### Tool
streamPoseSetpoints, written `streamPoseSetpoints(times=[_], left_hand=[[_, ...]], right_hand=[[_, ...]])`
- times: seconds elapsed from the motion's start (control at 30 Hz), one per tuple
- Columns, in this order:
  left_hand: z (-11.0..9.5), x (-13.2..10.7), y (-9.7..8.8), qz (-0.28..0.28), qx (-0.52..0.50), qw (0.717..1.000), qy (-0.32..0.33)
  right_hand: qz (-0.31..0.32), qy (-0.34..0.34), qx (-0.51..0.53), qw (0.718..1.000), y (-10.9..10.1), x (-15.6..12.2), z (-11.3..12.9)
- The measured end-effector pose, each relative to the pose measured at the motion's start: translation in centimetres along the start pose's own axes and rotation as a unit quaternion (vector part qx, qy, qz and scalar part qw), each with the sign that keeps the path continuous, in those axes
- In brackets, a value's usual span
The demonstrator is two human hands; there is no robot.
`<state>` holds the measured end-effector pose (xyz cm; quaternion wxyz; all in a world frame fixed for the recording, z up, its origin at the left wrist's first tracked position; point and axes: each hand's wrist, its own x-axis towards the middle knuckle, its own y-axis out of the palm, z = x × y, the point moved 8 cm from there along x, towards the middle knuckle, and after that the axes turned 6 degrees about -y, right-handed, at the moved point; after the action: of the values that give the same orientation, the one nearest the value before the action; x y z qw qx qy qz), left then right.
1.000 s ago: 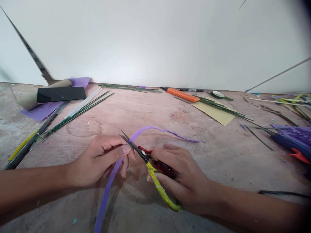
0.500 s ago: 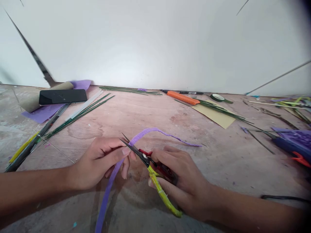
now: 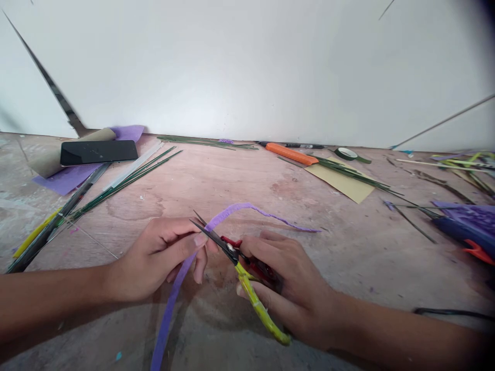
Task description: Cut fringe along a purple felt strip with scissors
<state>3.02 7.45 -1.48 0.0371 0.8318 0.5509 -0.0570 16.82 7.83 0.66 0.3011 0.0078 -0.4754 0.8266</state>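
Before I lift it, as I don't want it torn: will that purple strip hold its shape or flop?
Probably floppy: the purple strip bends and sags either side of the left hand pinching it. Likely very light, looking paper-thin. Perhaps easily torn: its far end thins to a sliver.

Slight drift toward 6 o'clock, little else.
The right hand (image 3: 286,278) sinks a touch toward 5 o'clock with the scissors (image 3: 232,252), so their yellow handle (image 3: 266,317) ends lower than a second ago. The arch of the purple strip (image 3: 228,211) slides slightly toward 3 o'clock, and its thin tail drops a little. Things along the back of the worktop (image 3: 232,175) sit marginally lower in view.
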Motion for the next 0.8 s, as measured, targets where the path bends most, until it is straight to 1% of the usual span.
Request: streamPoseSetpoints(times=[0.23, 0.4, 0.53, 0.8], left_hand=[[0.38, 0.07, -0.15, -0.005, 0.007, 1.000, -0.019], [0.31, -0.09, -0.01, 0.005, 0.009, 1.000, -0.014], [0.33, 0.06, 0.09, 0.010, 0.012, 1.000, -0.010], [0.59, 0.22, 0.03, 0.012, -0.006, 0.999, -0.038]], right_hand=[[-0.015, -0.012, -0.001, 1.000, -0.25, -0.18, 0.06], [-0.003, 0.001, 0.016, 1.000, 0.01, -0.16, -0.10], [-0.001, -0.005, 0.026, 1.000, 0.05, -0.12, -0.03], [-0.013, -0.004, 0.024, 1.000, -0.16, -0.27, -0.10]])
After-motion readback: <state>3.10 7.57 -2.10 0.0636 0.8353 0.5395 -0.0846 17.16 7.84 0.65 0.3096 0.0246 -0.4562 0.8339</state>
